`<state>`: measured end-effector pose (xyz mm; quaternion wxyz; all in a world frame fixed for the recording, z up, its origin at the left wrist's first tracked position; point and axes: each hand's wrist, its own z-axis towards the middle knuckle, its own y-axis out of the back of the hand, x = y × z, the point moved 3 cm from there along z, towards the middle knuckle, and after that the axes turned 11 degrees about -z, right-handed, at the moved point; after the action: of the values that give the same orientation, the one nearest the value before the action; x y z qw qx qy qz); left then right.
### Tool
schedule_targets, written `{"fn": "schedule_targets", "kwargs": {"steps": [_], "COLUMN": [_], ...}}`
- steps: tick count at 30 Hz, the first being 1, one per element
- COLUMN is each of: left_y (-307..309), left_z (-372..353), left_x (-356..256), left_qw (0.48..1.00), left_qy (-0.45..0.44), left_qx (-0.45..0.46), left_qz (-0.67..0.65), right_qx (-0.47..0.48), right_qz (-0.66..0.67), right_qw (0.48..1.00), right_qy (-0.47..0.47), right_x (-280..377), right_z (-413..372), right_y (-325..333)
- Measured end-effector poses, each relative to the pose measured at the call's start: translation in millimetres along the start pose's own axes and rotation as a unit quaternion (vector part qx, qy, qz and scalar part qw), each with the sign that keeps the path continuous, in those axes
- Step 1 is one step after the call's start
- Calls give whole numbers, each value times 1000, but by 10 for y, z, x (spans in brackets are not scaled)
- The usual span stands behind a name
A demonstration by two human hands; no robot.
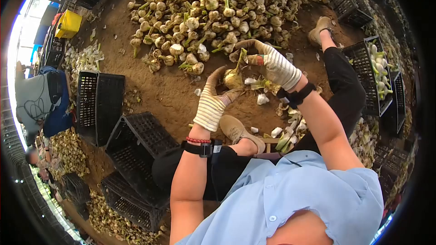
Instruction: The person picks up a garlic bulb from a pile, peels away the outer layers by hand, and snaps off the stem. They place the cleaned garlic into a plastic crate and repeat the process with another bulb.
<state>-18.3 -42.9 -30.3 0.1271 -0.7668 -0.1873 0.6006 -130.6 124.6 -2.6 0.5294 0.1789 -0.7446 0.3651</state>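
A garlic bulb [233, 79] with a stub of green stem is held above the dirt floor, in front of the heap. My left hand [212, 102], in a striped, dirt-stained glove, is closed round the bulb between thumb and fingers. At the upper end, my right hand [274, 63], gloved the same way, has its fingers curled in at the stem [241, 59]. A small orange-red patch shows at its fingers; I cannot make out what it is. Loose white peelings [262, 99] lie below the right hand.
A large garlic heap [218, 11] spreads ahead. Black crates [110, 109] stand at the left, some tilted. At the right, another crate [367, 75] holds pale, trimmed garlic. A yellow container [68, 23] is at the far left, near a person in blue [56, 102].
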Motion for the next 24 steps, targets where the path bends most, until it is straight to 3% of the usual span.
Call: {"fn": "schedule_targets", "kwargs": {"steps": [3,5,6,8,9,11,17,19,23,24], "left_y": [-183,-184,-170,-195,-235,-387,-590,-594,-598,-550], "left_z": [-133,-163,-178,-249,-281,-381,-405,-408,-401,-359], "left_x": [-73,-46,-26,-147,-185,-268,-320,-281,-203,-124], "left_qw": [998,992,991,902,901,828,806,836,843,878], "left_qy": [-22,-122,-125,-271,-273,-325,-383,-364,-352,-328], "left_qx": [-22,-32,-34,-96,-97,-119,-108,-105,-89,-90], "left_qz": [-50,26,26,322,323,441,439,398,397,336], "right_qx": [-35,-56,-73,-64,-60,-56,-84,-94,-94,-87], "right_qz": [39,52,-61,-44,-26,-9,-81,-89,-192,-200], "right_qw": [998,996,993,993,993,995,989,987,975,975], "right_qy": [17,50,73,84,94,78,94,93,67,33], "right_x": [-73,-68,-179,-295,-297,-235,-139,-50,19,137], "right_z": [-155,-279,-315,-403,-465,-557,-515,-572,-650,-702], "right_y": [-89,-234,-175,-269,-339,-430,-466,-470,-406,-434]}}
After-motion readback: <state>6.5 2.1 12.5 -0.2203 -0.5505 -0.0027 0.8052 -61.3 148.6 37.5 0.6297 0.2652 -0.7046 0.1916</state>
